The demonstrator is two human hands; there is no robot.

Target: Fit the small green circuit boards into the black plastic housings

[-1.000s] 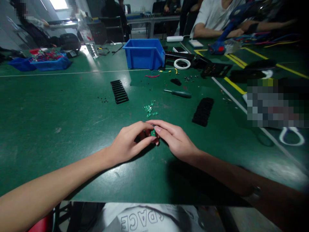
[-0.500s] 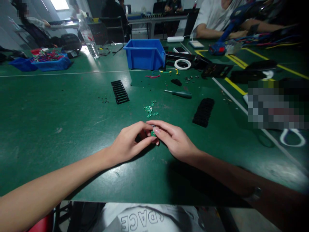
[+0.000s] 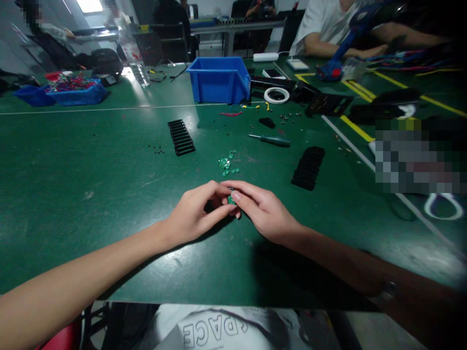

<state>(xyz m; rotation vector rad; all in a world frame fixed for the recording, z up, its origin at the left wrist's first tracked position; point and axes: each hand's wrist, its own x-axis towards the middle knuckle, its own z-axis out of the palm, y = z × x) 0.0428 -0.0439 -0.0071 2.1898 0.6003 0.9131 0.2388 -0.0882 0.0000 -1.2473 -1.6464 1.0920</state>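
A small green circuit board (image 3: 231, 200) is pinched where my two hands meet, low over the table. My left hand (image 3: 200, 210) grips it from the left with bent fingers. From the other side my right hand (image 3: 263, 208) presses thumb and fingers on it, covering most of it. A dark bit shows at its upper edge, too small to name. Just beyond my fingertips lies a loose pile of small green circuit boards (image 3: 225, 164). Farther up, a screwdriver (image 3: 273, 140) with a dark green handle rests on its side.
On the green table (image 3: 91, 204) lie a slotted black plastic frame (image 3: 181, 137) and a black ribbed block (image 3: 308, 168). Behind stand a blue bin (image 3: 219, 82), a tape roll (image 3: 276, 96), a water bottle (image 3: 136, 63) and a tray of wires (image 3: 78, 95). A co-worker's arm (image 3: 328, 48) rests at back right.
My hands keep nearly the same hold on the circuit board. The view has shifted very slightly. At back right, the co-worker's arms have moved a little to the right.
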